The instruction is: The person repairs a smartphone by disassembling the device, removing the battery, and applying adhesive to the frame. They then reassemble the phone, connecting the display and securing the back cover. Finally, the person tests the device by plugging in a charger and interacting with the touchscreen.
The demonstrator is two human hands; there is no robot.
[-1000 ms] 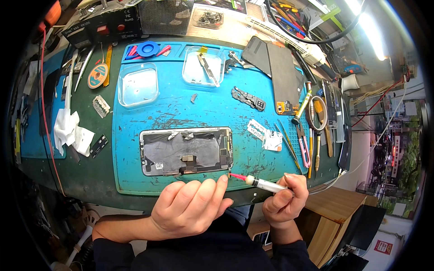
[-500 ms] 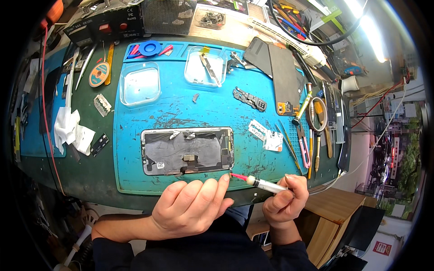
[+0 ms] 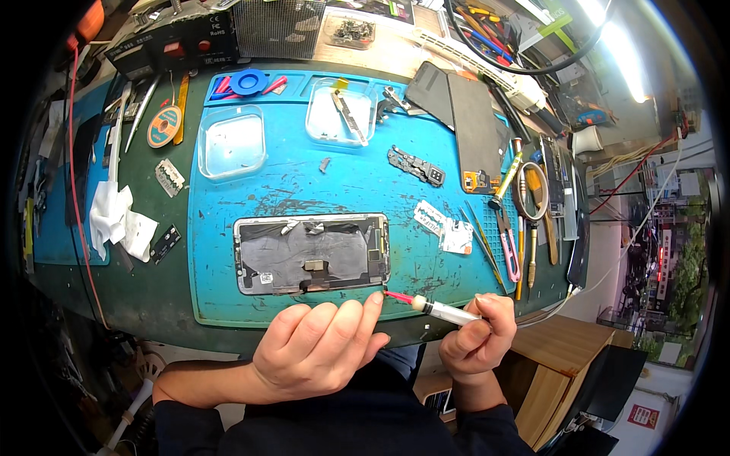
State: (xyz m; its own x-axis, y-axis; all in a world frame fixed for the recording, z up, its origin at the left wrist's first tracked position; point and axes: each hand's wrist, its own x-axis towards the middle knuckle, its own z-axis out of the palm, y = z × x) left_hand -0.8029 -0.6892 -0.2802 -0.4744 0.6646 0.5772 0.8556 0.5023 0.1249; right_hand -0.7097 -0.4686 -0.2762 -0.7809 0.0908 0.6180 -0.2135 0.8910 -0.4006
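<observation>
My right hand (image 3: 479, 334) grips a slim clear syringe (image 3: 451, 312) with a pink nozzle, pointing left. Its tip meets the index fingertip of my left hand (image 3: 319, 346). The fingers of that hand are curled side by side, the thumb apart below them. A tiny dark piece shows at the fingertip, too small to make out. Just beyond my left hand lies a phone screen assembly (image 3: 304, 251), its dark inner side up, with a silver frame and a small metal-covered connector near its lower edge.
The blue work mat (image 3: 304, 190) carries two clear plastic boxes (image 3: 232, 143), a dark phone part (image 3: 416, 166), a razor blade (image 3: 431, 216) and tweezers (image 3: 487, 247). Pliers, brushes and a black phone panel (image 3: 477, 129) lie right. Left are a solder spool (image 3: 164, 125) and white tissue (image 3: 112, 214).
The whole view has shifted slightly, with the bench sliding a little left. Both hands keep their pose, and the nozzle stays at the left index fingertip.
</observation>
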